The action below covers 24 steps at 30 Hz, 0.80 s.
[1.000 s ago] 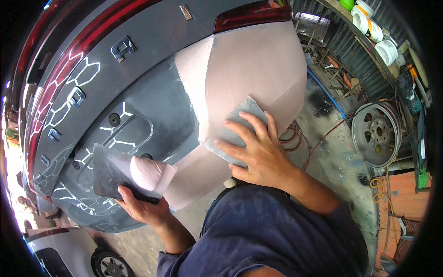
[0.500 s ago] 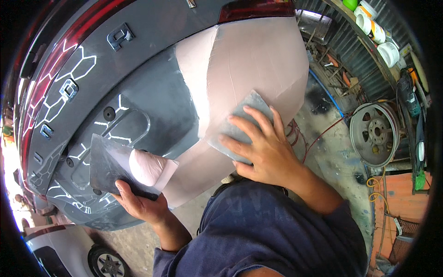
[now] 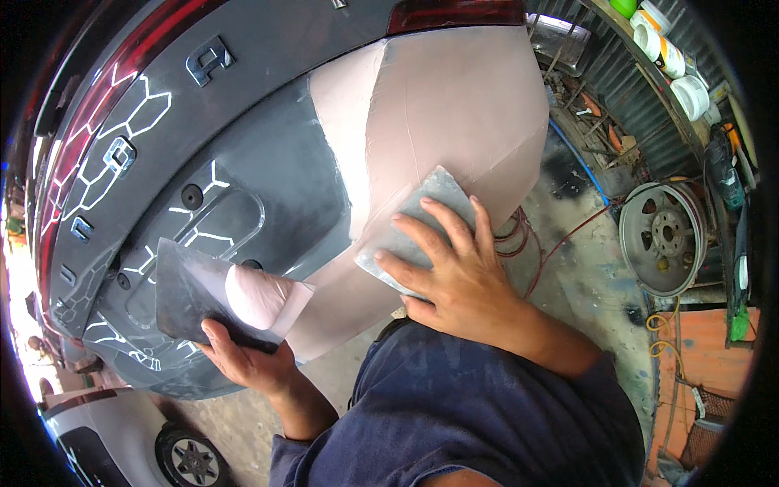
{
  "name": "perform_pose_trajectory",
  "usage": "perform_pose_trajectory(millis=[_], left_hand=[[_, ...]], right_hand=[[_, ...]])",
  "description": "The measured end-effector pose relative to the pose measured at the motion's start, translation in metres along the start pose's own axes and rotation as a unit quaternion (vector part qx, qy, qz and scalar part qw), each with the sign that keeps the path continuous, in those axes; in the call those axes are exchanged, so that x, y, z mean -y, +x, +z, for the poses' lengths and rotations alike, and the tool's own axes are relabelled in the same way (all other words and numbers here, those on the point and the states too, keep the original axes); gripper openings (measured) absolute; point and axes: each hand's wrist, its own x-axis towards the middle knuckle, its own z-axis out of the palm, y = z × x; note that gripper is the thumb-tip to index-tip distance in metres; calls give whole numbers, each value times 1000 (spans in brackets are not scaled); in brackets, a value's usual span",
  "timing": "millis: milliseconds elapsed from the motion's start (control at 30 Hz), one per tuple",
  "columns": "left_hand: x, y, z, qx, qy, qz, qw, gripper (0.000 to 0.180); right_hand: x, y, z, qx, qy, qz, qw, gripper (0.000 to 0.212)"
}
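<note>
Head camera view, looking down: the right hand (image 3: 458, 280) holds a thin, flat grey plate (image 3: 418, 215), its fingers spread wide over the dull, smudged upper face; whether the thumb tip hooks beneath is hidden. This four-sided plate lies beneath the fingers and beyond them to the upper left, against a car panel coated in matte pink filler (image 3: 462, 97). Its long axis slants from lower left to upper right, one corner pointing up the panel.

Lower left, the left hand (image 3: 251, 365) grips a stiff, scuffed dark board (image 3: 187, 288) by its near edge, thumb on top, other fingers mostly hidden underneath. Extending away from that hand, the board runs left to right, dipping slightly rightward, with a smooth, rounded mound of pale pink paste (image 3: 251, 296) near its right end.

Behind it curves the glossy dark grey car rear (image 3: 268, 154).
</note>
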Motion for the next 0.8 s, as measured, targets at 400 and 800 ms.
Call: perform_pose_trajectory(millis=[400, 800], left_hand=[[3, -5, 3, 4, 5, -16, 1000, 46], [7, -20, 14, -11, 23, -65, 998, 59]], right_hand=[[-13, -11, 5, 38, 12, -18, 999, 53], [-33, 10, 4, -29, 24, 33, 999, 56]])
